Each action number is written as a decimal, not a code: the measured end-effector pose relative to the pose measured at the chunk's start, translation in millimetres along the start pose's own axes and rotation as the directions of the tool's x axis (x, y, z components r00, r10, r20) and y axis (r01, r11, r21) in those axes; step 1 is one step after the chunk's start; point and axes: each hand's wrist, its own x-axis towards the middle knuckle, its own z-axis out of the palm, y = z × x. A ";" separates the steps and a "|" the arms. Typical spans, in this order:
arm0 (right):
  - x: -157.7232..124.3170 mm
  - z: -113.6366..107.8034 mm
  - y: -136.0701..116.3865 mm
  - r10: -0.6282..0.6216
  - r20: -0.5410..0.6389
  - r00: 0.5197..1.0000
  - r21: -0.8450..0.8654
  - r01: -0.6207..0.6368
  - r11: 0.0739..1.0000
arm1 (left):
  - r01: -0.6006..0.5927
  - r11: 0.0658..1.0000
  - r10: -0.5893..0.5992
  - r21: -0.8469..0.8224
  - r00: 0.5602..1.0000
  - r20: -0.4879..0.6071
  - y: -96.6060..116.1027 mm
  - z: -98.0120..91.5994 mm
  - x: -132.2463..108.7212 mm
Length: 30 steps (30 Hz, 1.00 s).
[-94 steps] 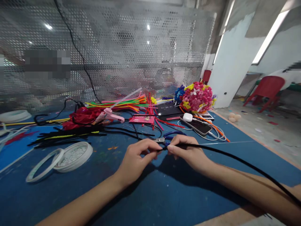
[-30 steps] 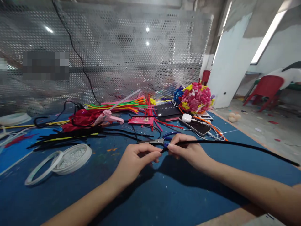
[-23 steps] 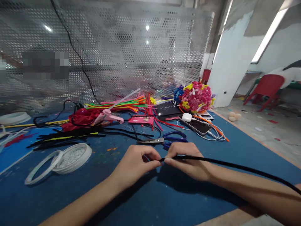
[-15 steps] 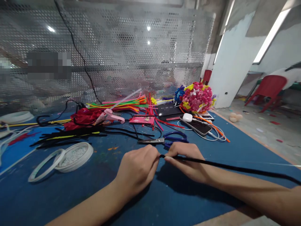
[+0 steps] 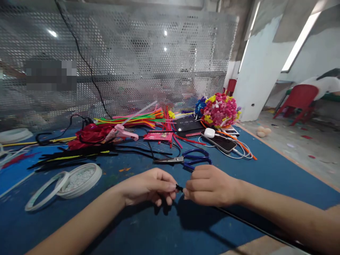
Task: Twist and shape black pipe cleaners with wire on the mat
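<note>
A black pipe cleaner (image 5: 179, 188) is pinched between my two hands over the blue table, its short end showing as a small twisted bit. My left hand (image 5: 152, 186) grips that end between thumb and forefinger, the other fingers loosely curled. My right hand (image 5: 212, 185) has its fingers folded around the stem close by. From under the right hand, the long tail runs down toward the lower right. Just behind my hands lie scissors (image 5: 195, 156) with blue handles. More black pipe cleaners (image 5: 71, 156) lie in a bundle to the left.
A pink glue gun (image 5: 124, 131) rests before colored pipe cleaners (image 5: 138, 118). White round containers (image 5: 98, 177) hold small beads at left. A phone (image 5: 223, 143), white cable and pink flower ball (image 5: 220, 110) sit back right. A metal mesh (image 5: 148, 63) stands behind the table (image 5: 127, 230).
My right hand has rolled over, knuckles now facing me, and my left hand has turned to show its fingers. The pipe cleaner's long tail has swung down below my right forearm.
</note>
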 end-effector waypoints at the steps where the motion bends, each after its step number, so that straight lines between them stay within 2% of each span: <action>1: -0.4 0.3 0.4 0.010 -0.007 1.000 0.010 -0.010 1.000 | -0.006 1.000 0.006 -0.025 1.000 -0.009 -0.1 0.4 0.1; 5: -3.9 3.9 3.5 0.055 -0.060 0.997 0.081 -0.050 0.995 | -0.054 0.993 0.046 -0.106 0.996 -0.073 -0.8 5.7 0.4; 9: -6.5 7.2 4.3 0.078 -0.113 0.991 0.144 -0.062 0.988 | -0.046 0.979 0.036 -0.199 0.998 -0.055 -3.1 7.4 1.2; 13: -6.2 9.2 2.2 0.147 -0.144 0.979 0.226 -0.112 0.968 | -0.099 0.977 0.085 -0.188 0.993 -0.083 -4.7 6.7 2.7; 16: -4.0 9.9 -1.1 0.290 -0.185 0.939 0.385 -0.202 0.901 | -0.151 0.971 0.132 -0.184 0.985 -0.110 -5.1 8.1 3.9; 19: -0.9 8.6 -5.1 0.464 -0.185 0.866 0.542 -0.304 0.783 | -0.230 0.958 0.200 -0.169 0.964 -0.176 -4.6 11.2 5.1; 22: 1.9 6.0 -8.6 0.648 -0.121 0.752 0.663 -0.425 0.617 | -0.360 0.933 0.345 -0.002 0.896 -0.279 -2.7 14.2 5.5; 25: 3.8 5.5 -10.5 0.817 0.020 0.576 0.780 -0.521 0.347 | -0.463 0.848 0.530 0.258 0.765 -0.366 -0.6 16.2 3.4; 27: 4.7 7.3 -10.7 0.867 0.144 0.477 0.841 -0.521 0.147 | -0.485 0.763 0.637 0.427 0.672 -0.377 0.3 17.3 0.9; 29: 5.4 9.9 -9.9 0.875 0.235 0.423 0.878 -0.479 -0.004 | -0.473 0.669 0.723 0.573 0.591 -0.357 0.4 18.3 -1.2; 30: 5.8 11.3 -9.4 0.875 0.258 0.409 0.887 -0.459 -0.047 | -0.456 0.628 0.753 0.631 0.561 -0.344 0.1 18.8 -2.0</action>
